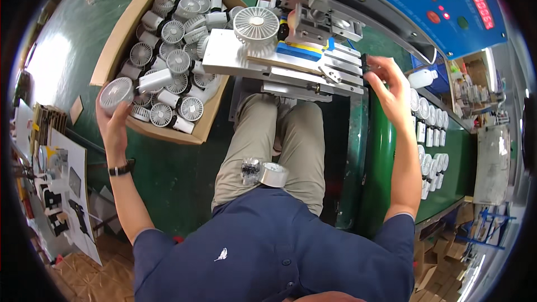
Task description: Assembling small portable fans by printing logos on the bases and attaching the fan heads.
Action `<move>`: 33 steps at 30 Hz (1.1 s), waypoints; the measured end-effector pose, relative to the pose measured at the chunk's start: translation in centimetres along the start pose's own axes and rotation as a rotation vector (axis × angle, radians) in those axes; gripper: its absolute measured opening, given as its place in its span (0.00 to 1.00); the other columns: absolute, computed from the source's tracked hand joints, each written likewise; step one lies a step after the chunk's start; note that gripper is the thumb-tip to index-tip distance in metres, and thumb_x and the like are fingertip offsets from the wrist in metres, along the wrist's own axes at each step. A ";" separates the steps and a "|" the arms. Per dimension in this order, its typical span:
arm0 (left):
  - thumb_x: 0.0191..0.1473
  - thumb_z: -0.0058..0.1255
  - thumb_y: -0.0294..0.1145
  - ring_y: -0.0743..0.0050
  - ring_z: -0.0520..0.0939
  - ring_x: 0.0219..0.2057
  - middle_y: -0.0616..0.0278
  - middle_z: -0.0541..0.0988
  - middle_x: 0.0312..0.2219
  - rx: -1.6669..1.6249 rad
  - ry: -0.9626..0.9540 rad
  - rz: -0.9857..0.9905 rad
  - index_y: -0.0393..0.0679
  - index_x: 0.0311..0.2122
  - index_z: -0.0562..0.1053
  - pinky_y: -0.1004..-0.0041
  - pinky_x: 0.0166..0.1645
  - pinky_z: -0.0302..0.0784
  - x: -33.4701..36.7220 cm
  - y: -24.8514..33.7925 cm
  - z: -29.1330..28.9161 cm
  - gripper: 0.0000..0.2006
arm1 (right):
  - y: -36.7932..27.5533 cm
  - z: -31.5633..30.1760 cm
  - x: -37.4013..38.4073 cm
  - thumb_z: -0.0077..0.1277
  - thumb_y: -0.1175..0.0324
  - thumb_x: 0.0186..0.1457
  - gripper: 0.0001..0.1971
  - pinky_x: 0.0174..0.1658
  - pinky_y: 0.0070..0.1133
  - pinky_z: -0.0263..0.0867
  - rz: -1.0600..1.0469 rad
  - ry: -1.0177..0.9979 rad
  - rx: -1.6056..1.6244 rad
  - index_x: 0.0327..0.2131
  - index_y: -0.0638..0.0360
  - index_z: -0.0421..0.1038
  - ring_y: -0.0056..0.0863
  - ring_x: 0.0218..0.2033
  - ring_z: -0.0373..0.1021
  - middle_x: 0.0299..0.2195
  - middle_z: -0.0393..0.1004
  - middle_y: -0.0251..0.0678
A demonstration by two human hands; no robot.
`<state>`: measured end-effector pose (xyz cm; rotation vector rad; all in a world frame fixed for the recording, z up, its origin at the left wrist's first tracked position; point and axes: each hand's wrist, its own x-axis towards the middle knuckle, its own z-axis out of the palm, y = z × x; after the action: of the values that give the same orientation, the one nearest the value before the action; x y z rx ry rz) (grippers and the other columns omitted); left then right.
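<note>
At the box's near left corner, my left hand is closed around a white handheld fan, its round grille facing up. Beside it, a cardboard box is heaped with white handheld fans. My right hand has its fingers curled at a black knob on the right end of the machine's metal slide. Another handheld fan lies on the machine's metal fixture, grille up; the machine head hides part of it.
A blue control panel with buttons and a lit red display overhangs the upper right. Rows of white fans and a white bottle occupy the green bench at right. A tape roll rests on my lap.
</note>
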<state>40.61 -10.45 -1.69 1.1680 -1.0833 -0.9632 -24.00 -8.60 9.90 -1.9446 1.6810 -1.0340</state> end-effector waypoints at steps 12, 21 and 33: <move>0.57 0.63 0.30 0.53 0.76 0.65 0.47 0.68 0.69 -0.463 -0.093 0.034 0.43 0.76 0.56 0.61 0.67 0.77 -4.5 0.8 -0.8 0.44 | -2.2 6.3 7.4 0.68 0.63 0.59 0.23 0.39 0.21 0.72 -0.024 -0.148 -0.151 0.55 0.65 0.80 0.26 0.37 0.74 0.48 0.78 0.40; 0.58 0.64 0.31 0.52 0.75 0.66 0.47 0.68 0.69 -0.454 -0.035 -0.003 0.41 0.76 0.57 0.59 0.69 0.76 -4.6 0.4 -0.7 0.43 | -2.4 6.8 9.1 0.72 0.62 0.56 0.24 0.37 0.22 0.71 -0.178 -0.192 -0.266 0.54 0.62 0.81 0.27 0.36 0.73 0.49 0.78 0.40; 0.57 0.64 0.27 0.50 0.76 0.65 0.44 0.71 0.66 -0.421 -0.195 0.034 0.38 0.73 0.60 0.59 0.67 0.77 1.6 0.5 11.0 0.40 | -6.1 2.8 3.8 0.71 0.70 0.49 0.20 0.35 0.24 0.73 -0.379 0.041 -0.173 0.47 0.62 0.80 0.27 0.31 0.75 0.36 0.83 0.34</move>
<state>30.23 -14.28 -0.33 0.7209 -0.9869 -1.2271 -17.66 -11.37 13.34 -2.4372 1.4973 -1.0921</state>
